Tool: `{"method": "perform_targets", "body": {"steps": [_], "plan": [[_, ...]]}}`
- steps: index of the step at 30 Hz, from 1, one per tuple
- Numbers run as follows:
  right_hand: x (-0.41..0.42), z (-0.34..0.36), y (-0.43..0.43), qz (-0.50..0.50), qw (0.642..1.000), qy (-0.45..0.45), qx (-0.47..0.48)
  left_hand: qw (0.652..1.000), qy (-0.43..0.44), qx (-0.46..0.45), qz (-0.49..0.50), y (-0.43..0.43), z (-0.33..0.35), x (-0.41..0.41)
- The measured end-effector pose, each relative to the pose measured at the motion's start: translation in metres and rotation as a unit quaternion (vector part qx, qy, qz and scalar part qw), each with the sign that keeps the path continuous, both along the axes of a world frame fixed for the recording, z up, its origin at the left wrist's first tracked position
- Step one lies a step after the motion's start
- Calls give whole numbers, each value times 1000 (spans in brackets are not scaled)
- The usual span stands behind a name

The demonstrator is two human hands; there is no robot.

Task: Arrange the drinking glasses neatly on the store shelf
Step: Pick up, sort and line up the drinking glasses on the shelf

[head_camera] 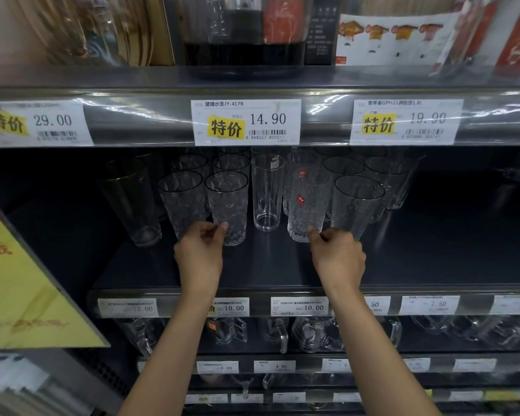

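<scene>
Several clear drinking glasses stand in rows on the dark middle shelf (252, 265). My left hand (200, 253) reaches in with its fingers loosely curled. Its thumb tip touches the base of a textured glass (227, 202), beside another textured glass (182, 199). My right hand (338, 256) is curled the same way, thumb tip against the base of a textured glass with red stickers (308, 199). A smooth tall glass (267, 193) stands between the two. A wide glass (356, 202) stands just behind my right fingers. Neither hand visibly wraps around a glass.
A tall plain glass (132, 202) stands at the left end of the row. A shelf edge with price tags (246, 121) hangs low overhead. Glass mugs (312, 334) fill the shelf below. A yellow sign (21, 280) juts out at left. The shelf's front strip is bare.
</scene>
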State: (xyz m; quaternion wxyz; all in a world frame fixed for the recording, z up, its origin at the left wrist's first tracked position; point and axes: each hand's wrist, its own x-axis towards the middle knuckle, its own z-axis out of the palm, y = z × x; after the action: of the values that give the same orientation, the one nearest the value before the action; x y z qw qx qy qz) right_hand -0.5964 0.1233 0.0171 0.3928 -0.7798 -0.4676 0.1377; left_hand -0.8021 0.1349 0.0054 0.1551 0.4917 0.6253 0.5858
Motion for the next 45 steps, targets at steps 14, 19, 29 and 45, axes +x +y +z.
{"method": "perform_targets", "body": {"steps": [14,19,29,45], "plan": [[1,10,-10,17,1000,-8,-15,1000,-27,-7,-12,-2,2,0],[15,17,-34,81,997,16,1,996,-50,4,-70,-24,18,6],[67,17,-149,76,968,188,145,958,-125,-58,-251,-86,26,68],[215,17,-301,-112,964,148,189,858,-129,-65,-493,-167,32,237]]}}
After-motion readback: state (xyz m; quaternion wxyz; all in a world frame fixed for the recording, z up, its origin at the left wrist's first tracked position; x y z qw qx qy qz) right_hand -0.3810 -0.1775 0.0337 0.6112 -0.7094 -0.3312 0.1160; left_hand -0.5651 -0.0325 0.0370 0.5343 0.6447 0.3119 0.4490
